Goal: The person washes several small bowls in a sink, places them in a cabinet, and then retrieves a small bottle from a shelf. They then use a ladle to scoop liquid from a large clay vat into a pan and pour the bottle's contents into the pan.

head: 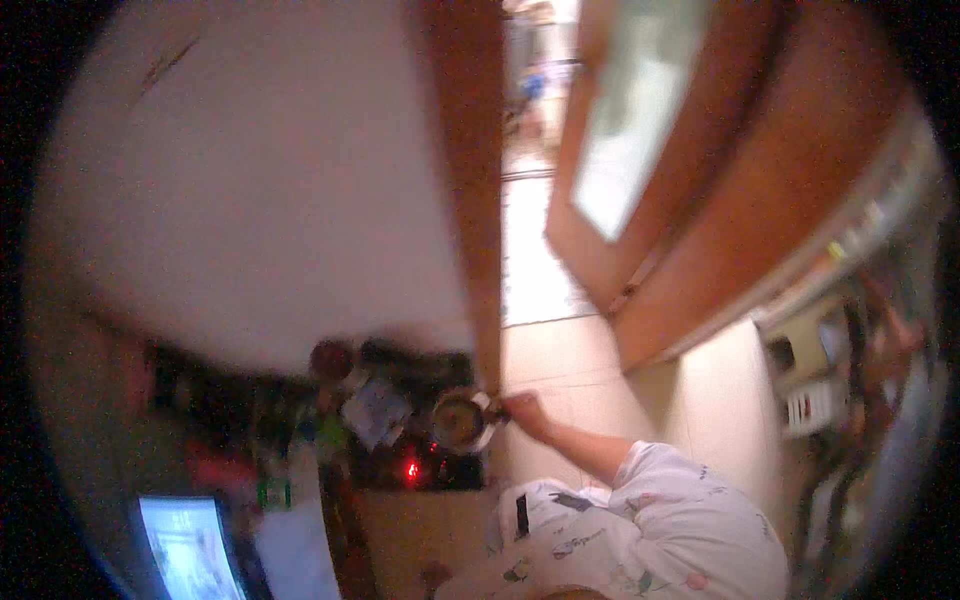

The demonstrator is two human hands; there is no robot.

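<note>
My right hand [525,414] reaches forward from a white printed sleeve and closes around the short handle of a round pan [459,421]. The pan's rim is pale and its inside is yellowish-brown; blur hides what is in it. It is over a dark appliance [450,474], possibly a cooktop, with glowing red marks on its front. A dim shape at the bottom, beside the other sleeve, seems to be my left hand [436,576]. Its fingers cannot be made out.
A brown door frame [480,225] rises beside the pan. Right of it, a wooden door with a glass pane [630,142] stands ajar onto a bright tiled floor [547,262]. At lower left is a lit screen [184,547]. Crowded shelves [814,405] line the right side.
</note>
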